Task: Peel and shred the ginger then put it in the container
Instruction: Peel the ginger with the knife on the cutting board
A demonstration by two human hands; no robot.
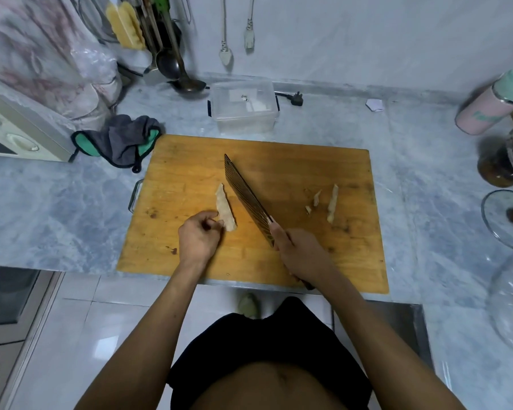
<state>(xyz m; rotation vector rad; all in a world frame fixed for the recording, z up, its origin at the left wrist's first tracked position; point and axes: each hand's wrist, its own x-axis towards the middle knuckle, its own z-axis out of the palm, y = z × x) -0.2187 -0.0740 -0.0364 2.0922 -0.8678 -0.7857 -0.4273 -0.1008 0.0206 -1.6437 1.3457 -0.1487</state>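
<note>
Both bare forearms reaching forward from the near edge of the counter, converging slightly. Left hand [200, 236] palm-down, fingers curled in, thumb and fingertips pinched together toward the right. Right hand [301, 253] clenched in a fist around a handle, knuckles up, index finger stretched forward, wrist angled toward the far-left corner.

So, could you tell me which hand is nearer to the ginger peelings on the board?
Right. The right hand, gripping the knife, sits just below-left of the ginger peelings; the left hand is farther left, touching the ginger piece.
</note>
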